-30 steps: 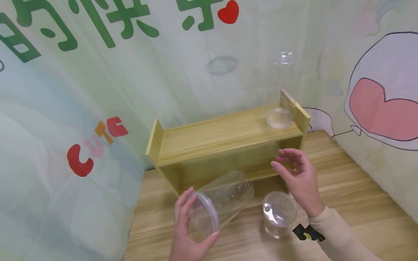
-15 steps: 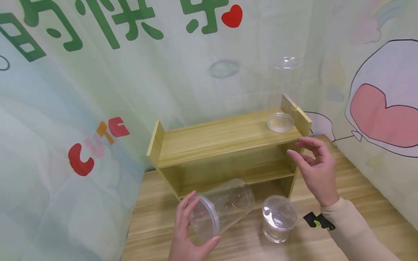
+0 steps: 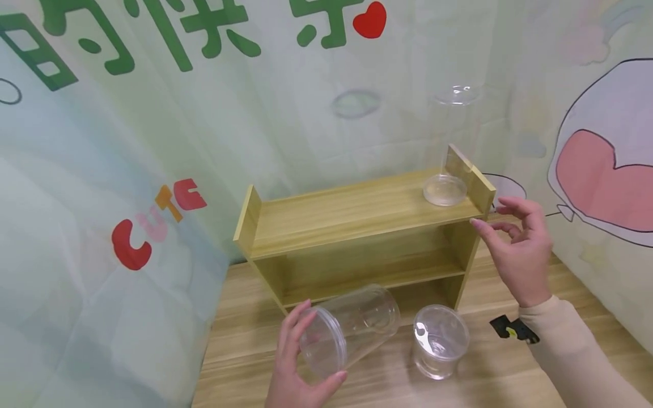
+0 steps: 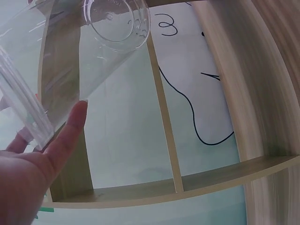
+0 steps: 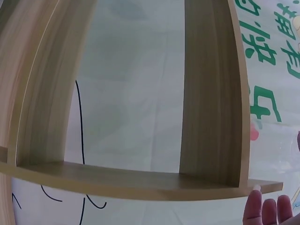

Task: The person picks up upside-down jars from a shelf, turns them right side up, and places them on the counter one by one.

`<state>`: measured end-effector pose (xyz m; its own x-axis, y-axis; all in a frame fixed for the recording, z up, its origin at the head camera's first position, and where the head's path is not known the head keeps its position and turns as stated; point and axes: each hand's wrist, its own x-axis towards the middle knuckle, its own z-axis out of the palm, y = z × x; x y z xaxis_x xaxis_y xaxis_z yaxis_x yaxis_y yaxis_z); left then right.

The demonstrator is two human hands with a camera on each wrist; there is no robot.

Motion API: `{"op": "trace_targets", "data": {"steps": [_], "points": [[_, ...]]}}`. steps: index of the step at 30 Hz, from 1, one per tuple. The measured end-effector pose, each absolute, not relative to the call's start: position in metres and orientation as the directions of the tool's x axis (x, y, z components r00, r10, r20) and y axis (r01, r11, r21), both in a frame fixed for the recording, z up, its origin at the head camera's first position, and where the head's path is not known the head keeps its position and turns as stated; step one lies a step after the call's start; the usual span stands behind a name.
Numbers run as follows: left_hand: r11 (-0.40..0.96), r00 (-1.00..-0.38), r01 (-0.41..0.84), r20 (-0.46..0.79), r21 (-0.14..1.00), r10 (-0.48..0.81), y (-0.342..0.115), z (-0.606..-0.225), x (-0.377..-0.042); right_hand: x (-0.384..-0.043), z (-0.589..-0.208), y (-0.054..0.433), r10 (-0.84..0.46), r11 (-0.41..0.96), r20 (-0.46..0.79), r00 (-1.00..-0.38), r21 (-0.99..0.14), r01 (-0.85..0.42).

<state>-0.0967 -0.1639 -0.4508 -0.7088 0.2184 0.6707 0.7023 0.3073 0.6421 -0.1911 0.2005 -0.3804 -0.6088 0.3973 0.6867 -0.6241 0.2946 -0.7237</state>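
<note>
A printed curtain hangs behind the wooden shelf; only the wrist views plainly show it's backless. In front, the left hand grips a tilted clear jar by its rim, partly cut off from the left wrist. The right hand, fingers loosely bent, holds nothing I can see beside the shelf. The upright tall jar on top nearly melts into the cloth.

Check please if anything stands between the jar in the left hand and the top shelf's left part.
Nothing visible stands between the held jar and that part of the top shelf; another tall jar stands at the shelf's right end.
</note>
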Motion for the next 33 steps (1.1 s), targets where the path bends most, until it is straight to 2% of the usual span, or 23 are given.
{"op": "trace_targets", "data": {"steps": [4, 7, 18, 24, 33], "points": [[0.289, -0.694, 0.718, 0.684, 0.634, 0.225, -0.161, -0.440, -0.093, -0.195, -0.382, 0.206, 0.380, 0.330, 0.708, -0.596, -0.705, -0.627], [0.284, -0.691, 0.721, 0.686, 0.632, 0.227, -0.161, -0.439, -0.093, -0.200, -0.381, 0.210, 0.341, 0.350, 0.715, -0.610, -0.699, -0.624], [0.283, -0.702, 0.712, 0.656, 0.642, 0.278, -0.165, -0.465, -0.101, -0.202, -0.379, 0.218, 0.250, 0.294, 0.601, -0.760, -0.794, -0.532], [0.345, -0.763, 0.647, 0.576, 0.680, 0.295, -0.168, -0.462, -0.099, -0.206, -0.380, 0.216, 0.231, 0.358, 0.608, -0.759, -0.779, -0.515], [0.368, -0.830, 0.554, 0.464, 0.746, 0.309, -0.167, -0.459, -0.097, -0.211, -0.379, 0.214, 0.248, 0.364, 0.608, -0.754, -0.780, -0.509]]}}
